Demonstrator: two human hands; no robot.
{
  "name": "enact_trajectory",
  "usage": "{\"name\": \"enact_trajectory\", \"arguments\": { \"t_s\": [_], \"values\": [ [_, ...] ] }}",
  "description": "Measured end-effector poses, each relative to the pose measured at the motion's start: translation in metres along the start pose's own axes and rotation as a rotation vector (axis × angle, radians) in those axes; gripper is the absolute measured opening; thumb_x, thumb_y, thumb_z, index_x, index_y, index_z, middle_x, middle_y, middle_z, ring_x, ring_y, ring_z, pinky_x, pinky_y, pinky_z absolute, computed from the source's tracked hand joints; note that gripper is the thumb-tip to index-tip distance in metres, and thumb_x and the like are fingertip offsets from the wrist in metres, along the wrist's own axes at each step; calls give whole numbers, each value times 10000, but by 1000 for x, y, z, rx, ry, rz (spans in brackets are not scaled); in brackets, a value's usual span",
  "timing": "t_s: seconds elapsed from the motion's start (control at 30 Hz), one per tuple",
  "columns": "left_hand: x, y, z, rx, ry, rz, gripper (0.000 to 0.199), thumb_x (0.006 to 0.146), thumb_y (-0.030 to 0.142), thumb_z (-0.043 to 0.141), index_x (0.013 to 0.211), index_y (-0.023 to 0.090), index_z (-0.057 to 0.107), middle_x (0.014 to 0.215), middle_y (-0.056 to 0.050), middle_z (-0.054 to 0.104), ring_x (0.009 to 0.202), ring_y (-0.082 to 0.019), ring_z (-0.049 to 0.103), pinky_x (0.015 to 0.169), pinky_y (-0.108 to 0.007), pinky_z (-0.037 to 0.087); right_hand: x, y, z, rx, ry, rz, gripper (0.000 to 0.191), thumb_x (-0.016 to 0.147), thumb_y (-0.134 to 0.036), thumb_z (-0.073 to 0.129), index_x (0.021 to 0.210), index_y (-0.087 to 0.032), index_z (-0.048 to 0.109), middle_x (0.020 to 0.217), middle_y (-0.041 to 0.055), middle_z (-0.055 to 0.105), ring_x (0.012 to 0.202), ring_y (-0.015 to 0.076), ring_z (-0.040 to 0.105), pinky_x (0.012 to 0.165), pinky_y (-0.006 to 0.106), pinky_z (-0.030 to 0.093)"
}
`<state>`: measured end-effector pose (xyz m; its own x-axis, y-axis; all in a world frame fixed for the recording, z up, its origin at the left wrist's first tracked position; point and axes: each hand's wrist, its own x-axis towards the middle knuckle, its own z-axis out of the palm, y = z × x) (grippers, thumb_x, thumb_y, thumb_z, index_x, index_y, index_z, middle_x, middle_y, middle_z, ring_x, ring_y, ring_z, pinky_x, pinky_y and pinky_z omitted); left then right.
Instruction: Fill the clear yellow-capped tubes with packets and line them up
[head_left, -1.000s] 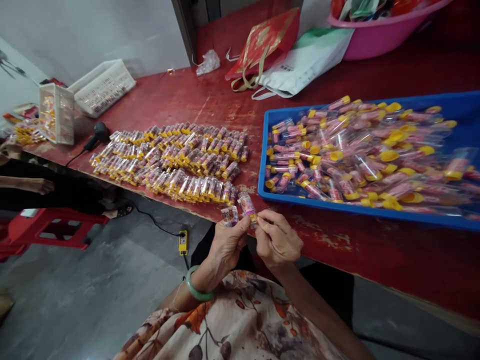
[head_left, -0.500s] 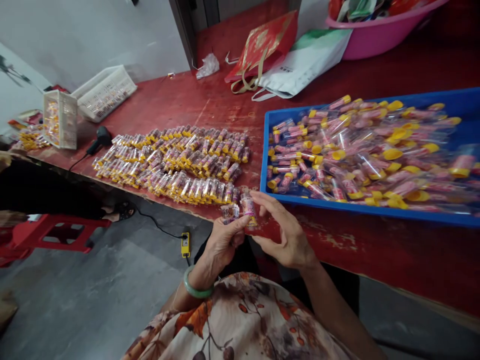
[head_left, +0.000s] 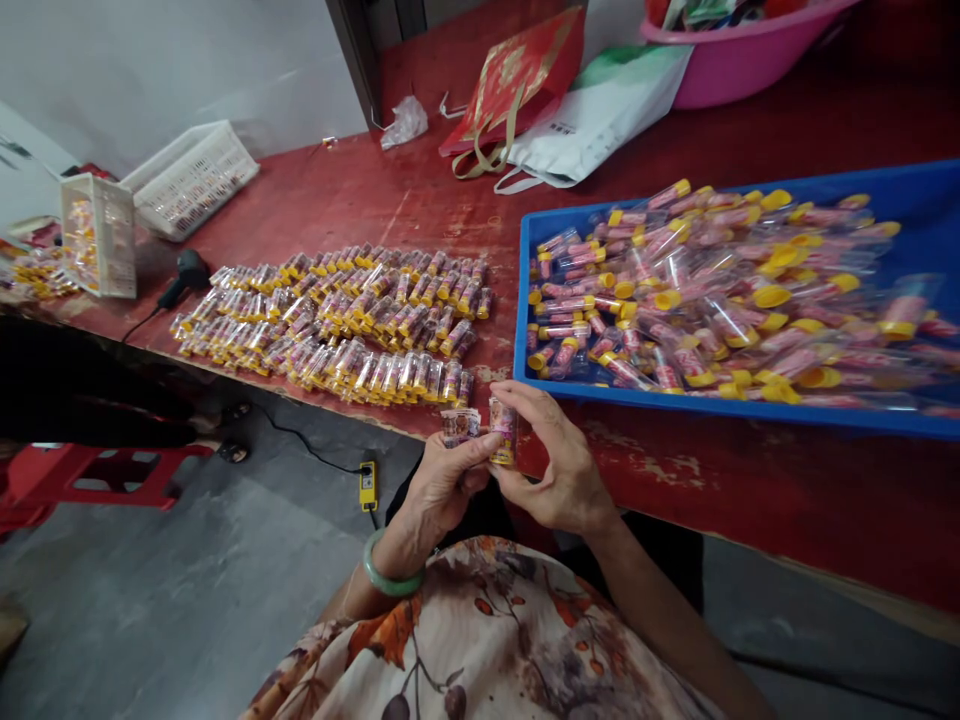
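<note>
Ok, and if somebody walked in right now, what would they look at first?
Probably the big blue tray on the right of the red table, with its jumbled heap of clear, yellow-capped tubes. Next might come the shiny rows of packed tubes left of it. Front and centre, a small printed tube is in the left hand, with the right hand right beside it.

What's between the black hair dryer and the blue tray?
In the head view, lots of little yellow-ended tubes, then a strip of red table.
</note>
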<state>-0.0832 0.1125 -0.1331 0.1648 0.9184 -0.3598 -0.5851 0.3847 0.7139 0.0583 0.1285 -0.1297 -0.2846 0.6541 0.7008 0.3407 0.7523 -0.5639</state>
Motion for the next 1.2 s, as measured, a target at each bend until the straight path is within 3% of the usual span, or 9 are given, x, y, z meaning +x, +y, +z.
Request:
{"name": "enact_trajectory", "arguments": {
  "t_s": [0.3, 0.5, 0.77, 1.2],
  "values": [
    [1, 0, -1, -1, -20, -20, 282, 630, 262, 834, 734, 151, 597, 572, 68, 360, 462, -27, 227, 415, -191, 161, 4, 2, -3, -13, 4, -13, 620, 715, -92, 604, 1316, -154, 469, 1275, 170, 567, 1214, 309, 534, 1027, 502, 450],
    [1, -1, -3, 22, -38, -16, 349, 619, 297, 844, 694, 149, 537, 571, 76, 357, 450, -19, 213, 417, -191, 159, 4, 2, -8, -28, -72, -24, 612, 716, -94, 562, 1319, -127, 465, 1307, 190, 545, 1243, 317, 510, 1026, 508, 445],
    [0, 0, 0, 18, -34, 1, 358, 627, 313, 841, 708, 147, 533, 578, 77, 331, 455, -20, 214, 422, -189, 161, -1, 1, 2, -142, 86, -94, 596, 675, -80, 545, 1264, -163, 505, 1261, 181, 578, 1162, 321, 578, 934, 494, 499],
    [-3, -3, -1, 26, -12, 11, 390, 618, 337, 844, 660, 155, 502, 514, 90, 336, 436, -26, 224, 420, -204, 165, -8, 4, 9, -230, 107, -103, 587, 671, -89, 564, 1253, -147, 506, 1266, 207, 584, 1169, 320, 582, 939, 502, 498]
  ]
}}
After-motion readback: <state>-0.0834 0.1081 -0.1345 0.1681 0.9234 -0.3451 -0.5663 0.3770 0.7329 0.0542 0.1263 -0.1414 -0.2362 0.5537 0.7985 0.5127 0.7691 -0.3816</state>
